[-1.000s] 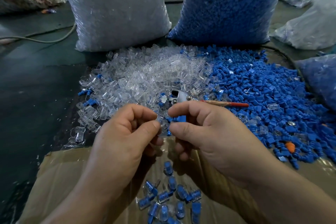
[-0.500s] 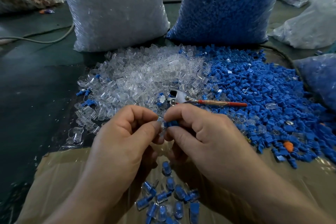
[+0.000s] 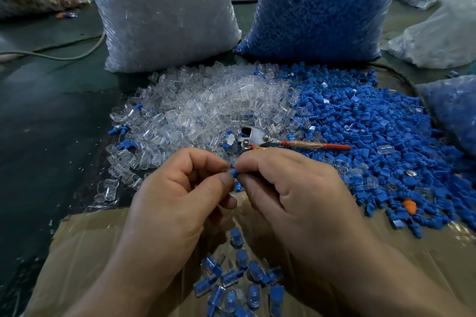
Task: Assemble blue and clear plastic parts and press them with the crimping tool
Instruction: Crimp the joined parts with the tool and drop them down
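Access favours our right hand (image 3: 296, 195): the crimping tool (image 3: 293, 143) lies on the parts just beyond its knuckles, handle running rightward, while fingers (image 3: 226, 180) of it and our left hand (image 3: 180, 201) pinch the blue part (image 3: 234, 174) between them.

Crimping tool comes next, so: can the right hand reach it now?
Probably, once freed: the crimping tool lies uncovered just beyond the right hand, which pinches a blue part with the left hand.
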A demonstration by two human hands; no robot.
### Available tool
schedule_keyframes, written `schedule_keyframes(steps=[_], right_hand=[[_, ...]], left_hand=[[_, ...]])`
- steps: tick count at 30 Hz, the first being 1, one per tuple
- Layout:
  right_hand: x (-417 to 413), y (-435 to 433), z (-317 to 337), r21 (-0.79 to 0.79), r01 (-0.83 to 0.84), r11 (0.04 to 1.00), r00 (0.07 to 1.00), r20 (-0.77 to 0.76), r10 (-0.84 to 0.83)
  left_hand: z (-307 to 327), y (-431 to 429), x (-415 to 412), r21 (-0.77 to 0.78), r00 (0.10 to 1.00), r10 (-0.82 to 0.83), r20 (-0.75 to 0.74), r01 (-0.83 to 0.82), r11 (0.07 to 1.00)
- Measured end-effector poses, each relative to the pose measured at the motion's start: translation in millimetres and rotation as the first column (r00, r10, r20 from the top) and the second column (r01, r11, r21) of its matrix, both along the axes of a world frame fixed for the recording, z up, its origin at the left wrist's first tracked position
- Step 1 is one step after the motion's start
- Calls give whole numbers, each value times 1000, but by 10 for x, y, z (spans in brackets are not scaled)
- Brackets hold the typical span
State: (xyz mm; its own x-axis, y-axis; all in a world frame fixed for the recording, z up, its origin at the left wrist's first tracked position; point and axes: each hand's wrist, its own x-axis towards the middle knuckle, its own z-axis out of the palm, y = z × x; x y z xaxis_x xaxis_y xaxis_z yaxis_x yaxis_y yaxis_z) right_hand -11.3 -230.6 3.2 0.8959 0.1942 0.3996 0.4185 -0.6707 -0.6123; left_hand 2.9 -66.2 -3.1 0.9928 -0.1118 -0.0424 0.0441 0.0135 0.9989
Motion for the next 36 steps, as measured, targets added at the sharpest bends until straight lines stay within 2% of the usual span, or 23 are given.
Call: schedule_keyframes(steps=[5, 9, 13, 15, 18, 20, 22, 27, 31, 36], right_hand=[[-1, 0, -11, -54, -54, 997, 998, 31, 56], [5, -17, -10, 15, -24, 1000, 1000, 3, 24], [17, -22, -19, -25, -48, 999, 999, -6, 48], [14, -23, -24, -107, -50, 993, 999, 9, 52], [77, -111, -15, -385, 145, 911, 989, 45, -139], [150, -220, 1, -563, 220, 797, 952, -55, -302], [215, -321, -16, -646, 210, 734, 912, -140, -385], [266, -376, -22, -675, 179, 716, 915, -153, -372], [300, -447, -15, -674, 127, 728, 920, -193, -340], [333, -404, -30, -659, 158, 735, 921, -170, -351]], left_hand=[[10, -15, 0, -48, 999, -37, -37, 35, 998], [2, 17, -2, -159, 992, -77, -104, 59, 986], [-45, -3, 21, -96, 997, -52, -55, 47, 994], [-46, -18, 16, -95, 997, -33, -70, 27, 995], [-11, 6, 12, -219, 982, -58, -177, 18, 976], [12, 32, 23, -271, 976, -85, -201, 28, 962], [21, 41, 41, -296, 975, -106, -195, 44, 954], [22, 64, 55, -350, 968, -143, -207, 64, 934], [22, 64, 61, -324, 969, -138, -204, 66, 944], [14, 60, 69, -276, 978, -72, -198, 15, 961]])
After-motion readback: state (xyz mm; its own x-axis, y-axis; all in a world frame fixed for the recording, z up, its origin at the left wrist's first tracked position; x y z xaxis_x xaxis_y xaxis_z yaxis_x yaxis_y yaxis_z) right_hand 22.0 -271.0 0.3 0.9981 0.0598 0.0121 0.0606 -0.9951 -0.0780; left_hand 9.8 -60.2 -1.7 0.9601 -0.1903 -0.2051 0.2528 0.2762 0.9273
